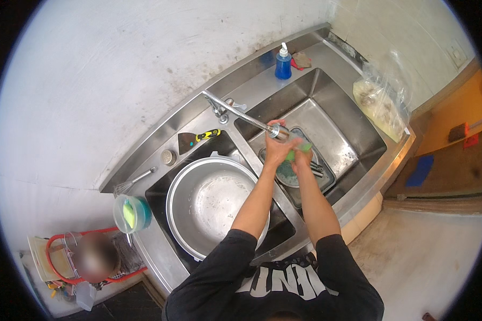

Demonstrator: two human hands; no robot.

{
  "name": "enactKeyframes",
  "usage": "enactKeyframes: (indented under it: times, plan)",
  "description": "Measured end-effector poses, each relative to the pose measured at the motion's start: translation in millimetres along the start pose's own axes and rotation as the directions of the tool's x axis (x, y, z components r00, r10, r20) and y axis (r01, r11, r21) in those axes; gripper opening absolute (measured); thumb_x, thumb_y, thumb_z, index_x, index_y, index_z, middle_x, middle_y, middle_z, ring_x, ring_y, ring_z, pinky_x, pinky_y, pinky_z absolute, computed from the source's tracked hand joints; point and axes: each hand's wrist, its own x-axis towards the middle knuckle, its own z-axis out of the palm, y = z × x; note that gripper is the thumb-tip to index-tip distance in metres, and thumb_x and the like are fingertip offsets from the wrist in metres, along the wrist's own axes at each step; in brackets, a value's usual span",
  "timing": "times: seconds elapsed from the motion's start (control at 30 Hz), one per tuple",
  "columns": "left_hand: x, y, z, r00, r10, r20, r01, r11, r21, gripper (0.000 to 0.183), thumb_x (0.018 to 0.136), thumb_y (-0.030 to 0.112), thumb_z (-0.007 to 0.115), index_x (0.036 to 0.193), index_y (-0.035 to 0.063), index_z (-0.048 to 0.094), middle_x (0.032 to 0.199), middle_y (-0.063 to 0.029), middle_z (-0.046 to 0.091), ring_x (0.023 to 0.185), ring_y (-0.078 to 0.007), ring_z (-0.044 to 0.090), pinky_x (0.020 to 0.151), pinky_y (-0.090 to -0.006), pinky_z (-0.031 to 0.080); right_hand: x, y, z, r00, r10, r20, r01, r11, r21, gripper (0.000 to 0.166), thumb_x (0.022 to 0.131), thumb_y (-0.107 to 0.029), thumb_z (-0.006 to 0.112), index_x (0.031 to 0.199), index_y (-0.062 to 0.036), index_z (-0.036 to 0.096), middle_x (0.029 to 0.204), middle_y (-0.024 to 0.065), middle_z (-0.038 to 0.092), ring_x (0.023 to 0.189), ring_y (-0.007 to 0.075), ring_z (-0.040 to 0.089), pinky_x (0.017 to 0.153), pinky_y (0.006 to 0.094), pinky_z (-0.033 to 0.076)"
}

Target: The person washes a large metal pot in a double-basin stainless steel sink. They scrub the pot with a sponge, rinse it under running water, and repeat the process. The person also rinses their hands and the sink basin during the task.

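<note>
Both my hands are over the right basin of a stainless steel sink (pixel 341 132), close together under the metal head of a flexible hose faucet (pixel 279 131). My left hand (pixel 279 148) is right below the faucet head, around a blurred clear thing whose kind I cannot tell. My right hand (pixel 302 157) is closed on a green scouring sponge (pixel 292 155). Below the hands, a rectangular tray (pixel 330 180) lies in the basin with greenish water and several dark-handled utensils (pixel 318 170) in it. A large round aluminium pot (pixel 217 200) rests in the left basin.
A blue soap pump bottle (pixel 283 66) and cloths (pixel 302 60) stand behind the basin. A filled plastic bag (pixel 379 104) lies right. Left are a putty knife (pixel 199 138), a shaker (pixel 168 157), a whisk (pixel 134 181), a plastic tub (pixel 125 214) and a red-rimmed rack (pixel 58 236).
</note>
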Motion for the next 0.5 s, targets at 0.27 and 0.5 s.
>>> enactKeyframes:
  times: [0.27,0.5]
  plan:
    - [-29.9,-102.6,-22.7,0.747,-0.658,0.093,0.642,0.678,-0.357,0.034,0.089,0.017,0.058,0.119,0.0023,0.05,0.111,-0.0088,0.06,0.097,-0.0193,0.058,0.083,-0.0349,0.048,-9.0,-5.1,3.1,0.999,-0.02,0.048,0.014,0.993,0.12,0.022,0.09,-0.003,0.051,0.112,-0.0033,0.053,0.105,0.0102,0.059,0.091,0.0239,0.062,0.074,0.0367,0.054]
    - [-35.2,-86.4,-1.9,0.715,-0.671,0.195,0.695,0.654,-0.299,0.025,0.087,0.002,0.055,0.112,0.0012,0.057,0.107,-0.0084,0.061,0.095,-0.0205,0.06,0.079,-0.0333,0.049,-20.2,-26.4,-43.9,0.965,0.187,0.185,-0.23,0.94,0.251,0.029,0.092,-0.013,0.057,0.117,-0.0001,0.052,0.109,0.0103,0.061,0.09,0.0211,0.062,0.074,0.0335,0.052]
